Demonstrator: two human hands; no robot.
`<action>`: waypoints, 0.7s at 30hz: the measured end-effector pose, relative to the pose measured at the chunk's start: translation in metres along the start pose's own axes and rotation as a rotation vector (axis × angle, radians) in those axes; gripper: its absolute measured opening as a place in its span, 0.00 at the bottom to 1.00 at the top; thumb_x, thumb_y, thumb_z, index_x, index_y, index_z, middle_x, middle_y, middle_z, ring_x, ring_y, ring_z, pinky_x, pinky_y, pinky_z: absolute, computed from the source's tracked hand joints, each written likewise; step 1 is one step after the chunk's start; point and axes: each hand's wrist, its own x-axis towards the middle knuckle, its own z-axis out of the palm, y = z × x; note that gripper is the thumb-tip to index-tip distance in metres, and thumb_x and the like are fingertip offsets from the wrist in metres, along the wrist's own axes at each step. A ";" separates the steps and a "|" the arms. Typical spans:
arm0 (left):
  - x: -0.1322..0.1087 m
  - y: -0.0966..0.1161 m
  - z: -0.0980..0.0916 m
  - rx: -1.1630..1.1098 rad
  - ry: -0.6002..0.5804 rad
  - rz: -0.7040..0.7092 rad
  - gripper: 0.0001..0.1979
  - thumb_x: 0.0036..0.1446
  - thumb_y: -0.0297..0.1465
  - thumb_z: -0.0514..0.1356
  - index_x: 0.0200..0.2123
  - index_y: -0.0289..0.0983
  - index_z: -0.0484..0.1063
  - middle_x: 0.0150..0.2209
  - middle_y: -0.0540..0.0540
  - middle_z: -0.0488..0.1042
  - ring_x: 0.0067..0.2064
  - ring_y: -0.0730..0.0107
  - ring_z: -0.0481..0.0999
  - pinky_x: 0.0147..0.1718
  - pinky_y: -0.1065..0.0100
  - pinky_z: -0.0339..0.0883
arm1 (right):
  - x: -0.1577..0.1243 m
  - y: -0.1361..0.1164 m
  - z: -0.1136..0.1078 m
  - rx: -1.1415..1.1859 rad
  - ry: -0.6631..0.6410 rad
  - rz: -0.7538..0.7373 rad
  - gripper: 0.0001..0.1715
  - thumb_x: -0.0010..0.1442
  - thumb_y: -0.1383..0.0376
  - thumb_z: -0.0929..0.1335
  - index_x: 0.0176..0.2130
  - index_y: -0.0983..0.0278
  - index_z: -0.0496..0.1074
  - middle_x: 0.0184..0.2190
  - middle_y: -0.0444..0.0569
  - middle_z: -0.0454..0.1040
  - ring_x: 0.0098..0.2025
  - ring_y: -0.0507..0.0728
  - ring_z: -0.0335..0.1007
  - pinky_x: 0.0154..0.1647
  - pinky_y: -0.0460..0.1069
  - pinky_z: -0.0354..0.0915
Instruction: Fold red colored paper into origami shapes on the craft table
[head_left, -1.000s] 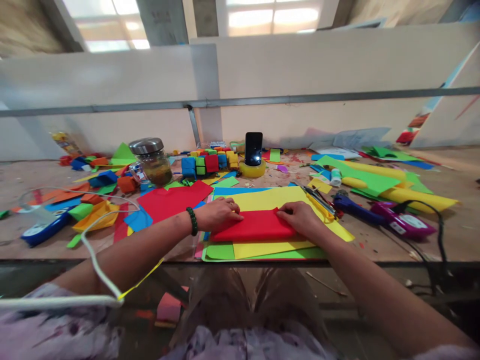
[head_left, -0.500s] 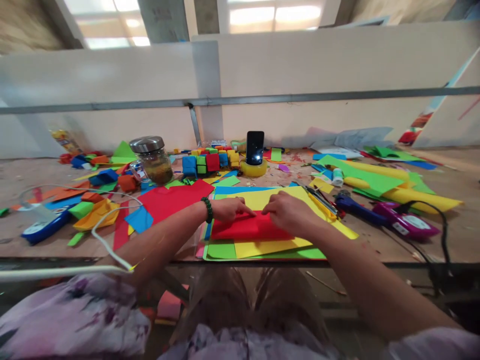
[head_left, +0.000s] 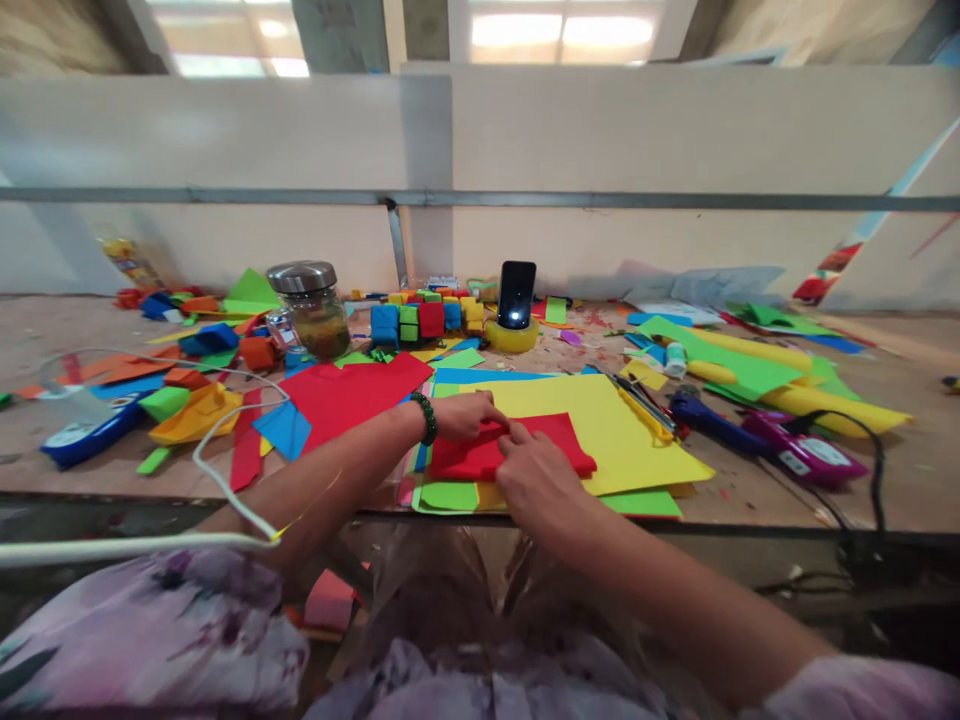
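A folded red paper sheet (head_left: 559,441) lies on a stack of yellow (head_left: 622,440) and green paper (head_left: 448,495) at the table's near edge. My left hand (head_left: 466,414), a green bead bracelet on its wrist, has its fingers curled down on the red sheet's far left part. My right hand (head_left: 534,478) lies over the sheet's middle, fingers bent and fingertips pressing the red paper close to the left hand. Both hands touch the same sheet.
A glass jar (head_left: 311,310), coloured paper cubes (head_left: 420,322) and a phone standing in a tape roll (head_left: 516,300) sit behind. A purple glue gun (head_left: 795,450) with a black cord lies right. Paper scraps and a white cable (head_left: 217,440) lie left.
My right hand slid left across the red sheet from its right end to its middle. My left hand drew in slightly. The view shifted a little to the left.
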 end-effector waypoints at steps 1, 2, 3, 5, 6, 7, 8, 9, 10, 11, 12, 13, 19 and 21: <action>0.000 0.001 0.000 0.003 0.004 0.003 0.23 0.56 0.21 0.51 0.53 0.38 0.73 0.35 0.44 0.70 0.38 0.66 0.69 0.38 0.71 0.61 | -0.003 -0.007 0.003 -0.028 -0.014 -0.002 0.12 0.58 0.74 0.65 0.34 0.68 0.79 0.36 0.60 0.76 0.44 0.64 0.63 0.37 0.54 0.57; -0.001 0.003 -0.001 0.007 0.008 0.006 0.24 0.56 0.21 0.51 0.54 0.39 0.73 0.35 0.43 0.70 0.39 0.66 0.69 0.38 0.71 0.61 | -0.007 -0.013 0.006 -0.064 -0.034 -0.004 0.12 0.58 0.73 0.65 0.34 0.67 0.79 0.36 0.60 0.76 0.43 0.63 0.63 0.37 0.54 0.56; -0.002 0.005 -0.001 0.011 0.014 0.009 0.24 0.57 0.22 0.51 0.54 0.38 0.73 0.35 0.43 0.71 0.39 0.66 0.70 0.39 0.71 0.61 | -0.010 -0.018 0.009 -0.101 -0.049 -0.007 0.12 0.59 0.73 0.65 0.34 0.67 0.79 0.36 0.61 0.76 0.43 0.63 0.63 0.37 0.54 0.56; -0.003 0.010 -0.001 0.019 0.028 0.007 0.22 0.58 0.24 0.51 0.53 0.38 0.73 0.36 0.43 0.73 0.40 0.65 0.70 0.41 0.71 0.61 | -0.015 -0.024 0.014 -0.148 -0.047 -0.022 0.12 0.59 0.72 0.65 0.35 0.68 0.79 0.36 0.61 0.76 0.42 0.62 0.62 0.36 0.54 0.56; -0.004 0.012 0.000 0.023 0.037 0.000 0.21 0.59 0.25 0.50 0.53 0.37 0.74 0.37 0.42 0.73 0.40 0.65 0.70 0.43 0.70 0.61 | -0.017 -0.025 0.015 -0.157 -0.033 -0.030 0.11 0.59 0.72 0.66 0.35 0.68 0.79 0.36 0.61 0.75 0.42 0.62 0.62 0.35 0.54 0.55; -0.005 0.014 0.000 0.027 0.045 -0.009 0.21 0.60 0.27 0.50 0.53 0.37 0.74 0.38 0.42 0.73 0.40 0.66 0.71 0.44 0.70 0.61 | -0.019 -0.024 0.015 -0.162 -0.022 -0.039 0.11 0.59 0.72 0.66 0.35 0.68 0.79 0.36 0.61 0.75 0.41 0.62 0.62 0.35 0.54 0.55; -0.006 0.016 0.001 0.031 0.052 -0.020 0.20 0.61 0.28 0.50 0.53 0.37 0.73 0.39 0.42 0.72 0.40 0.66 0.71 0.45 0.69 0.61 | -0.021 -0.022 0.014 -0.165 -0.016 -0.043 0.10 0.59 0.72 0.66 0.34 0.68 0.79 0.35 0.61 0.75 0.41 0.62 0.62 0.35 0.54 0.55; -0.008 0.018 0.002 0.035 0.058 -0.033 0.21 0.62 0.29 0.49 0.54 0.38 0.73 0.41 0.41 0.71 0.40 0.66 0.71 0.45 0.69 0.62 | -0.022 -0.019 0.013 -0.168 -0.010 -0.037 0.10 0.58 0.72 0.67 0.33 0.68 0.79 0.35 0.61 0.75 0.41 0.62 0.62 0.35 0.54 0.55; -0.009 0.019 0.003 0.037 0.062 -0.045 0.21 0.62 0.30 0.49 0.55 0.38 0.72 0.41 0.41 0.70 0.40 0.66 0.72 0.45 0.69 0.62 | -0.022 -0.015 0.012 -0.172 -0.004 -0.026 0.09 0.58 0.71 0.67 0.33 0.68 0.79 0.35 0.60 0.75 0.41 0.62 0.62 0.35 0.54 0.55; -0.010 0.021 0.003 0.039 0.065 -0.055 0.21 0.62 0.31 0.49 0.56 0.39 0.71 0.42 0.41 0.69 0.40 0.66 0.72 0.45 0.68 0.63 | -0.023 -0.012 0.011 -0.181 0.001 -0.015 0.09 0.58 0.71 0.67 0.33 0.68 0.79 0.36 0.60 0.75 0.41 0.62 0.62 0.35 0.54 0.56; -0.012 0.021 0.004 0.040 0.067 -0.062 0.21 0.62 0.32 0.49 0.57 0.41 0.70 0.42 0.42 0.69 0.40 0.66 0.72 0.44 0.68 0.63 | -0.024 -0.009 0.010 -0.195 0.002 -0.012 0.09 0.58 0.71 0.67 0.34 0.69 0.79 0.36 0.60 0.75 0.41 0.62 0.63 0.35 0.54 0.56; -0.013 0.022 0.005 0.041 0.069 -0.067 0.22 0.62 0.32 0.50 0.57 0.42 0.69 0.42 0.42 0.68 0.40 0.66 0.73 0.44 0.69 0.64 | -0.024 -0.006 0.010 -0.214 0.002 -0.018 0.09 0.58 0.70 0.67 0.34 0.69 0.79 0.36 0.60 0.75 0.42 0.62 0.63 0.36 0.55 0.56; -0.015 0.022 0.010 0.053 0.082 -0.081 0.21 0.63 0.32 0.50 0.58 0.42 0.68 0.45 0.41 0.66 0.41 0.64 0.73 0.44 0.68 0.64 | -0.035 -0.004 0.014 -0.330 -0.072 -0.071 0.10 0.57 0.72 0.67 0.36 0.70 0.80 0.36 0.62 0.76 0.41 0.63 0.65 0.35 0.55 0.58; -0.015 0.021 0.012 0.059 0.093 -0.072 0.21 0.63 0.32 0.50 0.58 0.42 0.68 0.45 0.41 0.66 0.41 0.64 0.73 0.44 0.68 0.64 | -0.040 -0.001 0.013 -0.356 -0.102 -0.040 0.10 0.57 0.72 0.67 0.35 0.69 0.80 0.35 0.62 0.77 0.40 0.63 0.66 0.33 0.54 0.58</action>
